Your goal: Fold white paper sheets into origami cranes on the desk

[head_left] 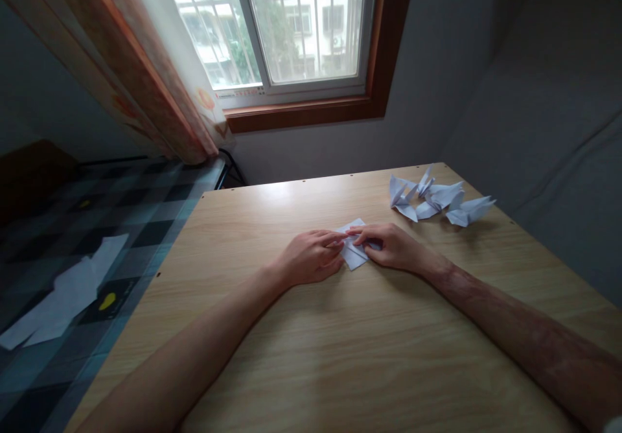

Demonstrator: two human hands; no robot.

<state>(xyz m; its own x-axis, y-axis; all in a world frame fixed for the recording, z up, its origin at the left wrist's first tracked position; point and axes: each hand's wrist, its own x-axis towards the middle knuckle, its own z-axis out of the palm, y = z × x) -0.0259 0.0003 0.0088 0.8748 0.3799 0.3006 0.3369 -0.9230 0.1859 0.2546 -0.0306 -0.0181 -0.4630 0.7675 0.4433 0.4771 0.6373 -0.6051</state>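
Observation:
A small folded piece of white paper (353, 257) lies flat near the middle of the wooden table (369, 355). My left hand (311, 257) rests on its left side, fingers curled and pinching a fold. My right hand (391, 246) presses on the paper from the right, fingers bent over its upper edge. The fingertips of both hands nearly meet over the paper, which they largely cover.
Several folded white paper cranes (437, 201) sit in a cluster at the table's far right. Left of the table is a bed with a checked cover (97, 225) and loose white paper sheets (63, 297). A window and curtain (160, 83) stand behind.

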